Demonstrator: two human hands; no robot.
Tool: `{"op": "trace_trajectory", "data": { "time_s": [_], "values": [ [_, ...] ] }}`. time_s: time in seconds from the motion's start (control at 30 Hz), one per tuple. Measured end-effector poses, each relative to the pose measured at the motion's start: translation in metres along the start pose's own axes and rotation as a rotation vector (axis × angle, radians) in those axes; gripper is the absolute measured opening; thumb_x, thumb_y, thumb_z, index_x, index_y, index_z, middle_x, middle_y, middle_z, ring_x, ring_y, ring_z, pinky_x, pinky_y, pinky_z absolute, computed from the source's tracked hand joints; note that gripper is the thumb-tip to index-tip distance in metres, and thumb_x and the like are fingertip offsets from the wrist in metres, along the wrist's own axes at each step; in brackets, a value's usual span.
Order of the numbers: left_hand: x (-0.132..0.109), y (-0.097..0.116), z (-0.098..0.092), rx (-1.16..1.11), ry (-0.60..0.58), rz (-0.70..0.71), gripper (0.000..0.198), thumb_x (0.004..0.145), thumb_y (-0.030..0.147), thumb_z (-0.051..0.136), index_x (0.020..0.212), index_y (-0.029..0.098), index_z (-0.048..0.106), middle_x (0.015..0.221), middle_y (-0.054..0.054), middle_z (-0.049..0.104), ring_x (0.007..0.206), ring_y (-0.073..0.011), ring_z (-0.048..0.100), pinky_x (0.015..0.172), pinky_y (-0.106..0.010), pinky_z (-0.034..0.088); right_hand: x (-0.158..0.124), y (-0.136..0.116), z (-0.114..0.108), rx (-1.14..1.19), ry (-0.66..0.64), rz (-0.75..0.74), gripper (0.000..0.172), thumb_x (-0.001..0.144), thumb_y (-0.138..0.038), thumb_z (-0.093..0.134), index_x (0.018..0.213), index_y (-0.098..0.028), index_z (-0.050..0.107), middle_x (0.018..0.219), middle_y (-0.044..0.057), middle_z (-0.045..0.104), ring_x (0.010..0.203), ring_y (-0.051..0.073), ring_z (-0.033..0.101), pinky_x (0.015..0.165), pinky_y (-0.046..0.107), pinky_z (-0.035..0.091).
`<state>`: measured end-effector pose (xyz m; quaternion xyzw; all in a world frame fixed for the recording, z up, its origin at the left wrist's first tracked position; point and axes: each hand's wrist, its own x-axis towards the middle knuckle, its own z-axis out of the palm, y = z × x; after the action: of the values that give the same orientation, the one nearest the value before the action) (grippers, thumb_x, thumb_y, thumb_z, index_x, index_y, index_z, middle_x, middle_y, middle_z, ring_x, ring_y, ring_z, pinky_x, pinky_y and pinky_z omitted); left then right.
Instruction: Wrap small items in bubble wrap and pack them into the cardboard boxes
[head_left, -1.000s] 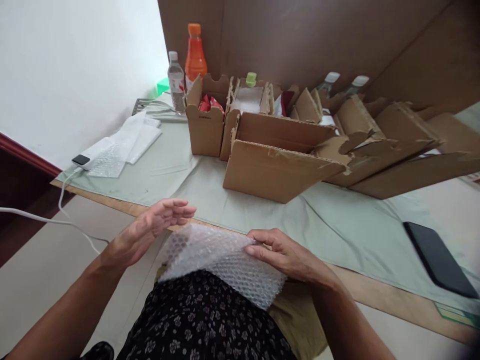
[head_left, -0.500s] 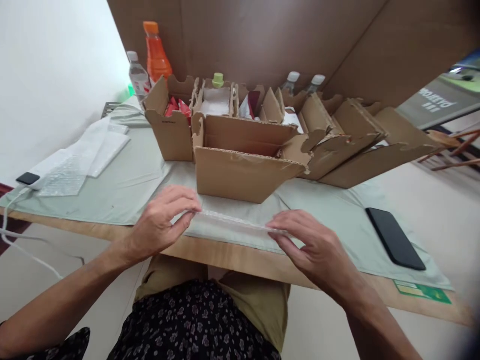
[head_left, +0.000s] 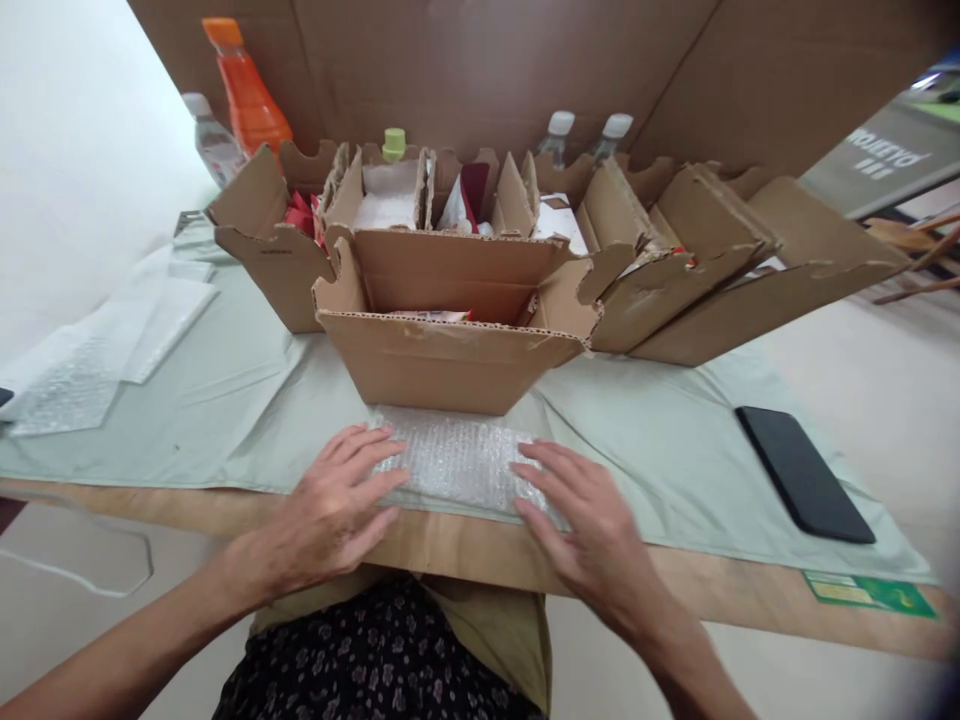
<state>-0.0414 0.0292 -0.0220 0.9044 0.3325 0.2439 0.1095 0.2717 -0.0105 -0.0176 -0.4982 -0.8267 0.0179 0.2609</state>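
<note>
A sheet of bubble wrap (head_left: 461, 462) lies flat on the pale green cloth (head_left: 660, 450), in front of a brown cardboard box (head_left: 450, 365). On its left end rest the fingertips of my left hand (head_left: 337, 505), fingers spread. My right hand (head_left: 585, 510) is at the right end of the sheet, its fingers apart too and touching or just above the plastic. Neither hand grips anything. Inside the front box, part of a light packet with red (head_left: 435, 316) shows above the front wall.
Several cardboard boxes with packets stand in a row behind. An orange bottle (head_left: 251, 95) and clear bottles are at the back. More bubble wrap (head_left: 82, 360) lies at the left, a black phone (head_left: 804, 475) at the right, a green card (head_left: 870, 592) on the front edge.
The bubble wrap, earlier held edge-on between both hands, now lies flat on the cloth. Both hands have opened. The view has shifted, with the left-hand objects further left.
</note>
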Motion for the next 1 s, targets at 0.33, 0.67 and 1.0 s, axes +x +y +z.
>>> {"op": "trace_trajectory", "data": {
  "time_s": [0.33, 0.67, 1.0],
  "values": [
    [-0.002, -0.014, 0.040, 0.009, -0.201, -0.001, 0.037, 0.099, 0.032, 0.061, 0.134, 0.019, 0.060, 0.153, -0.017, 0.056, 0.147, -0.0360, 0.045, 0.123, -0.063, 0.034, -0.054, 0.021, 0.010, -0.137, -0.080, 0.055, 0.031, 0.108, -0.026, 0.044, 0.131, -0.018, 0.063, 0.139, 0.011, 0.067, 0.130, 0.029, 0.061, 0.099, 0.047, 0.048],
    [-0.013, -0.026, 0.017, 0.224, 0.205, -0.264, 0.024, 0.098, 0.030, 0.058, 0.120, 0.023, 0.066, 0.114, -0.015, 0.070, 0.106, -0.0337, 0.065, 0.093, -0.053, 0.052, 0.007, 0.050, 0.023, -0.247, -0.068, 0.154, 0.034, 0.105, -0.036, 0.048, 0.121, -0.015, 0.068, 0.129, 0.017, 0.070, 0.117, 0.035, 0.064, 0.089, 0.048, 0.053],
    [-0.002, -0.012, 0.044, 0.234, 0.198, -0.499, 0.002, 0.084, 0.018, 0.066, 0.085, 0.018, 0.068, 0.115, -0.017, 0.068, 0.106, -0.0364, 0.061, 0.089, -0.052, 0.050, -0.001, 0.027, 0.032, 0.042, -0.001, 0.154, 0.021, 0.101, -0.032, 0.049, 0.087, -0.023, 0.062, 0.116, 0.010, 0.075, 0.099, 0.028, 0.073, 0.078, 0.042, 0.056]
  ]
}}
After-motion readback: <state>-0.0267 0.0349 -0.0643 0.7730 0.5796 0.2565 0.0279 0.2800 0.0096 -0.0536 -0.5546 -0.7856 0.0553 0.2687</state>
